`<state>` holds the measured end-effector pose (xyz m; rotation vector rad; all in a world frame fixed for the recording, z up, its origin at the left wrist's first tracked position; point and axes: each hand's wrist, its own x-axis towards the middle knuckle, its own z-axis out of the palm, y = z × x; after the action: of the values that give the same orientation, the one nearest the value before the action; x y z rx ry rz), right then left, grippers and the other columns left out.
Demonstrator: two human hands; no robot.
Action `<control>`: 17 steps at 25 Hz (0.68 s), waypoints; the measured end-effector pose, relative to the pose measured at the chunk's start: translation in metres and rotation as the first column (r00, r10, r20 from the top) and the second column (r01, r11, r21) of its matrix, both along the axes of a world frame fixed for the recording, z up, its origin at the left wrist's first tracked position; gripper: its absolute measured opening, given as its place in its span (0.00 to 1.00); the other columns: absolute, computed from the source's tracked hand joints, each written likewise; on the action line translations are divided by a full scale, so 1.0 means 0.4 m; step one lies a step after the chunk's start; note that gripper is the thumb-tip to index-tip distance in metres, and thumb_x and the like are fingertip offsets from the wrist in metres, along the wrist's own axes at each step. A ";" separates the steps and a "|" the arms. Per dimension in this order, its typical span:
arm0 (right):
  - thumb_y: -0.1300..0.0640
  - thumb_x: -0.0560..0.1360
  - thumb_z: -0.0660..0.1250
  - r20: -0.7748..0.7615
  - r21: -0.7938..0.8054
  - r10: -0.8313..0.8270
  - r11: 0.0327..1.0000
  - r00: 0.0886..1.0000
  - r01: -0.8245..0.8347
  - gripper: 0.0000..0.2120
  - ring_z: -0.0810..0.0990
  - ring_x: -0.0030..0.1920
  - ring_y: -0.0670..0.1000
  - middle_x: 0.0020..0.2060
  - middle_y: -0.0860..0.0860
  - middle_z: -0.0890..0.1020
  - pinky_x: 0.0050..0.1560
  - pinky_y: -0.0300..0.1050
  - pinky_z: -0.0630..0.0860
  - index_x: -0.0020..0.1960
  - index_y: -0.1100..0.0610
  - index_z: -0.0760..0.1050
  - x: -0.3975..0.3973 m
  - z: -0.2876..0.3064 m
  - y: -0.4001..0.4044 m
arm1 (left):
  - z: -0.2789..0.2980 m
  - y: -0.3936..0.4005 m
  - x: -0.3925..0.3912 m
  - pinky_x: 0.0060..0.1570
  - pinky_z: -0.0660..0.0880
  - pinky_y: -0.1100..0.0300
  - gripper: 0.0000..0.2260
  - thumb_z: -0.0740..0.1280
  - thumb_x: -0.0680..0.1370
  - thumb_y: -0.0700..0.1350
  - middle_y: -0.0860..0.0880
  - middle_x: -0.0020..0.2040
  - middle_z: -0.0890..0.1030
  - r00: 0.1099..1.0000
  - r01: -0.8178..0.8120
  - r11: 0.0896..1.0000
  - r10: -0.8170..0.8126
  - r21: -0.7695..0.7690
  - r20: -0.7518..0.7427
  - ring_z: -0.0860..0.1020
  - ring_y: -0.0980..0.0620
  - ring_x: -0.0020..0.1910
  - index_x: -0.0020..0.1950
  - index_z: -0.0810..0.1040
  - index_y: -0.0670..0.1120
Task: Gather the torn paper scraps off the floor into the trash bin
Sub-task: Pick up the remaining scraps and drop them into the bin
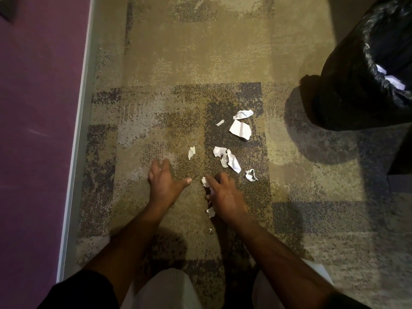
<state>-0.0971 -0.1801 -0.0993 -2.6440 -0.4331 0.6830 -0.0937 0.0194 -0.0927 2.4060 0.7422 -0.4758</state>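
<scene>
Fingers of the right hand (223,195) are curled down over a small clutch of white paper scraps (206,182), bits of which poke out past the knuckles and under the heel of the palm. The left hand (163,182) lies low over the carpet (182,52) just beside it, fingers spread and reaching forward, thumb stuck out toward the right hand, holding nothing that I can see.

More torn scraps lie loose on the carpet ahead of the hands. A thin sliver (191,152) sits just beyond the left hand's fingertips. A crumpled cluster (227,159) lies just ahead of the right hand, with a small curled piece (251,175) to its right. Farther off are a larger flat scrap (240,129), a crumpled one (243,114) past it, and a tiny shred (220,122) to their left. One speck (210,230) lies near the right wrist.

The trash bin (356,85), lined with a black plastic bag, stands at the far right, well apart from the scraps, white paper (392,80) showing inside its mouth. A purple wall (33,130) with a pale baseboard (78,130) runs along the left.
</scene>
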 end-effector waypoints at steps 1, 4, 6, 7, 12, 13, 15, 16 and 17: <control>0.53 0.76 0.70 0.003 -0.012 0.032 0.999 0.999 -0.032 0.31 0.72 0.57 0.55 0.64 0.54 0.68 0.45 0.52 0.81 0.75 0.46 0.61 0.004 0.004 0.005 | 0.004 -0.020 -0.009 0.70 0.68 0.41 0.39 0.77 0.72 0.56 0.48 0.79 0.54 0.999 0.028 1.000 -0.028 0.008 0.034 0.55 0.42 0.78 0.77 0.62 0.50; 0.53 0.75 0.72 0.037 -0.054 0.140 0.989 0.989 -0.138 0.33 0.71 0.61 0.56 0.68 0.55 0.66 0.47 0.53 0.81 0.75 0.45 0.60 0.016 0.009 0.013 | 0.005 -0.073 -0.048 0.65 0.74 0.50 0.27 0.73 0.77 0.44 0.45 0.75 0.61 0.978 0.165 0.982 -0.175 0.096 0.112 0.62 0.45 0.74 0.74 0.70 0.46; 0.52 0.75 0.71 0.060 -0.058 0.189 0.981 0.980 -0.185 0.28 0.71 0.60 0.57 0.67 0.55 0.67 0.46 0.54 0.81 0.72 0.46 0.64 0.022 0.010 0.012 | -0.002 -0.090 -0.065 0.59 0.78 0.51 0.21 0.71 0.77 0.38 0.44 0.71 0.67 0.948 0.263 0.951 -0.286 0.163 0.139 0.67 0.45 0.69 0.69 0.74 0.45; 0.52 0.76 0.71 0.073 -0.051 0.200 0.979 0.977 -0.196 0.25 0.72 0.59 0.56 0.66 0.55 0.68 0.45 0.53 0.80 0.70 0.47 0.67 0.025 0.010 0.011 | -0.011 -0.093 -0.070 0.55 0.79 0.52 0.19 0.70 0.76 0.36 0.44 0.68 0.69 0.931 0.308 0.934 -0.335 0.183 0.142 0.69 0.46 0.66 0.67 0.76 0.45; 0.54 0.76 0.71 0.110 0.028 0.152 0.987 0.982 -0.156 0.11 0.75 0.54 0.54 0.58 0.52 0.74 0.41 0.46 0.76 0.58 0.52 0.79 0.038 0.003 -0.007 | -0.024 -0.081 -0.056 0.38 0.74 0.56 0.09 0.65 0.75 0.30 0.46 0.47 0.76 0.821 0.501 0.827 -0.548 0.255 0.162 0.76 0.46 0.47 0.49 0.80 0.41; 0.55 0.77 0.70 0.117 0.043 0.122 0.991 0.986 -0.128 0.10 0.76 0.53 0.54 0.57 0.53 0.75 0.42 0.46 0.76 0.58 0.54 0.80 0.041 0.003 -0.017 | -0.020 -0.078 -0.038 0.37 0.72 0.58 0.08 0.65 0.76 0.32 0.46 0.47 0.77 0.824 0.497 0.834 -0.540 0.240 0.173 0.76 0.48 0.45 0.49 0.81 0.42; 0.56 0.78 0.67 0.140 0.051 0.056 0.997 0.989 -0.063 0.10 0.77 0.52 0.55 0.56 0.53 0.77 0.43 0.49 0.79 0.58 0.54 0.80 0.051 0.001 -0.043 | -0.007 -0.075 0.013 0.40 0.71 0.61 0.08 0.64 0.80 0.36 0.46 0.50 0.79 0.875 0.396 0.904 -0.425 0.160 0.231 0.76 0.52 0.46 0.54 0.82 0.44; 0.57 0.78 0.66 0.146 0.045 0.029 0.998 0.989 -0.036 0.10 0.78 0.51 0.55 0.56 0.53 0.77 0.43 0.51 0.80 0.58 0.54 0.80 0.054 0.000 -0.060 | 0.002 -0.075 0.043 0.43 0.73 0.61 0.10 0.64 0.81 0.37 0.46 0.53 0.80 0.904 0.321 0.942 -0.336 0.101 0.265 0.76 0.53 0.48 0.60 0.81 0.45; 0.58 0.77 0.66 0.157 0.028 0.013 0.999 0.988 -0.017 0.10 0.78 0.51 0.56 0.56 0.53 0.77 0.41 0.51 0.80 0.58 0.54 0.79 0.054 -0.001 -0.074 | 0.006 -0.075 0.073 0.47 0.75 0.60 0.14 0.65 0.80 0.37 0.46 0.57 0.80 0.922 0.255 0.966 -0.259 0.051 0.287 0.77 0.52 0.51 0.66 0.79 0.45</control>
<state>-0.0755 -0.2095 -0.0998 -2.6793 -0.5035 0.4709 -0.0644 -0.0106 -0.0903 2.5226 0.3019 -0.2070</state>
